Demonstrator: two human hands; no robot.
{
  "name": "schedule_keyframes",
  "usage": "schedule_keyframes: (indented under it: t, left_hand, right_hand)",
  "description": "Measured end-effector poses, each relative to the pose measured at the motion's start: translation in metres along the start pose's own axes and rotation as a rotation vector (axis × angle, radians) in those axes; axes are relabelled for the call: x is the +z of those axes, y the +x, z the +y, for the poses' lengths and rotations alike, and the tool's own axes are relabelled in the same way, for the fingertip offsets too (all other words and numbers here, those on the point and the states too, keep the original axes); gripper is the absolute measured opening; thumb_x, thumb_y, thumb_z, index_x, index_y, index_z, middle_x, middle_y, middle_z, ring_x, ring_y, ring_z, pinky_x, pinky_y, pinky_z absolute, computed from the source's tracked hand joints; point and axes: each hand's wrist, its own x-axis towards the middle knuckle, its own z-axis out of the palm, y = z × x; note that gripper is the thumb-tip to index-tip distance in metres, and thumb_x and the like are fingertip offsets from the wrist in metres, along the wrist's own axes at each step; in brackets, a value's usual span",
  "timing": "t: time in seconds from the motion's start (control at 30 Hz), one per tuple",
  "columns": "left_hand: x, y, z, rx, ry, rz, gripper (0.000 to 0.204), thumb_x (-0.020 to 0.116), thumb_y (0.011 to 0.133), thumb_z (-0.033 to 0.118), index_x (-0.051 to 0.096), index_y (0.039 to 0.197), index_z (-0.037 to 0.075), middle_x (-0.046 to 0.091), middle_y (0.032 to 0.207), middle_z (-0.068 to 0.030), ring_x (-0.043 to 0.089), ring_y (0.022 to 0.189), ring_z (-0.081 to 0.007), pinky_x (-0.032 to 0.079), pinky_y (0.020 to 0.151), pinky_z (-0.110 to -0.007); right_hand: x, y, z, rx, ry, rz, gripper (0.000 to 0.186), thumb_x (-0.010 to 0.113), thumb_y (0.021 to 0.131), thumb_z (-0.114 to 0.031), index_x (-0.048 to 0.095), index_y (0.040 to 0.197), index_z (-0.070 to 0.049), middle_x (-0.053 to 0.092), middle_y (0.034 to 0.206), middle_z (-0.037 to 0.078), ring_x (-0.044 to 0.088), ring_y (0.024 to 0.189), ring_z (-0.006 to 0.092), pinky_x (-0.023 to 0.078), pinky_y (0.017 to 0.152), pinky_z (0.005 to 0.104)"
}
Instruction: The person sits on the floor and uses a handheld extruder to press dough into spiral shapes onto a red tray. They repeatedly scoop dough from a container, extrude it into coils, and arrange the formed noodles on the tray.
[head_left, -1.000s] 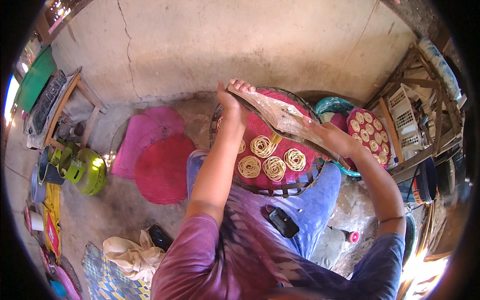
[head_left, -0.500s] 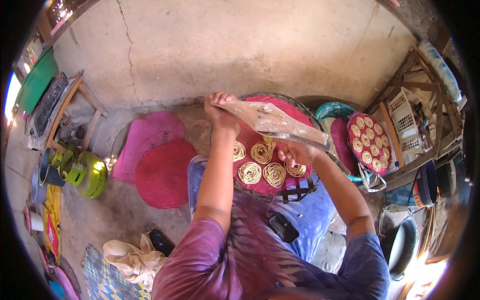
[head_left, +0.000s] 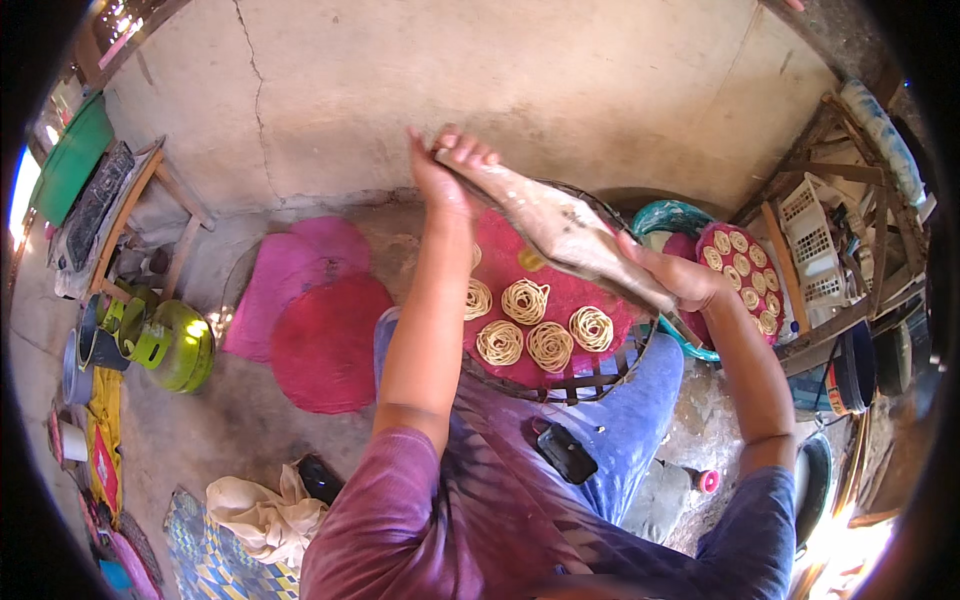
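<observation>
My left hand [head_left: 452, 172] grips the upper left end of a flour-dusted wooden board [head_left: 562, 222], fingers curled over its edge. At the lower right end, my right hand [head_left: 678, 272] is closed around the same board, which hangs tilted in the air. Beneath it stands a round woven basket [head_left: 610, 385] topped with a red cloth [head_left: 500, 235]. Several pale coils of dough strands [head_left: 524, 302] lie on that cloth; the board and my left forearm hide part of them.
To the right, a teal basin [head_left: 668, 215] stands beside a red round [head_left: 745, 265] bearing more coils. Red cloth rounds [head_left: 330, 345] lie on the floor at left, near a green gas cylinder [head_left: 180, 345]. A black phone [head_left: 566, 455] rests on my lap.
The board has risen at its left end and tilts more steeply. My right hand has moved right and up, uncovering a coil on the cloth.
</observation>
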Motion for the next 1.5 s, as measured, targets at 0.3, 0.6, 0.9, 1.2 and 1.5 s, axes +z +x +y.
schedule_keyframes:
  t: [0.3, 0.6, 0.9, 1.2, 1.5]
  left_hand:
    - [-0.027, -0.005, -0.074, -0.149, 0.086, 0.263, 0.064, 0.023, 0.101, 0.062, 0.057, 0.097, 0.007, 0.058, 0.081, -0.0061, 0.057, 0.077, -0.0223, 0.047, 0.079, -0.041]
    - [-0.026, -0.087, -0.031, -0.159, 2.273, -0.635, 0.014, 0.08, 0.076, 0.026, 0.076, 0.088, 0.02, 0.056, 0.128, 0.0014, 0.052, 0.122, -0.0287, 0.037, 0.107, -0.047]
    - [-0.018, -0.102, -0.036, -0.252, 2.39, -0.681, 0.012, 0.078, 0.076, 0.022, 0.079, 0.088, 0.021, 0.053, 0.134, 0.0014, 0.043, 0.128, -0.0311, 0.034, 0.108, -0.047]
    - [-0.027, -0.102, -0.044, -0.245, 2.387, -0.691, 0.012, 0.075, 0.08, 0.024, 0.078, 0.089, 0.019, 0.054, 0.136, 0.001, 0.042, 0.129, -0.0314, 0.032, 0.109, -0.047]
    - [-0.029, -0.098, -0.029, -0.177, 2.409, -0.624, 0.012, 0.073, 0.083, 0.025, 0.079, 0.09, 0.018, 0.056, 0.135, 0.0013, 0.044, 0.127, -0.0293, 0.034, 0.107, -0.044]
  right_hand:
    - [-0.026, -0.029, 0.024, 0.097, -0.033, 0.062, 0.07, 0.042, 0.093, -0.073, 0.058, 0.106, -0.006, 0.051, 0.068, 0.004, 0.047, 0.052, 0.0119, 0.038, 0.044, 0.0272]
    - [-0.019, -0.049, 0.151, -0.544, 0.648, -0.144, 0.1, 0.046, 0.08, -0.084, 0.045, 0.132, 0.002, 0.055, 0.066, 0.008, 0.048, 0.048, 0.0151, 0.036, 0.043, 0.0273]
    - [0.041, -0.006, 0.311, -0.78, 1.318, 0.164, 0.119, 0.037, 0.052, -0.105, 0.06, 0.116, -0.007, 0.041, 0.049, 0.005, 0.038, 0.037, 0.0201, 0.031, 0.038, 0.0355]
    - [0.042, -0.012, 0.291, -0.941, 1.27, -0.328, 0.114, 0.038, 0.055, -0.104, 0.052, 0.098, 0.0, 0.04, 0.052, 0.004, 0.037, 0.04, 0.0176, 0.03, 0.041, 0.0323]
    - [0.041, -0.011, 0.296, -0.839, 1.177, -0.33, 0.121, 0.042, 0.059, -0.101, 0.045, 0.133, -0.006, 0.043, 0.057, 0.006, 0.035, 0.044, 0.0163, 0.029, 0.045, 0.0318]
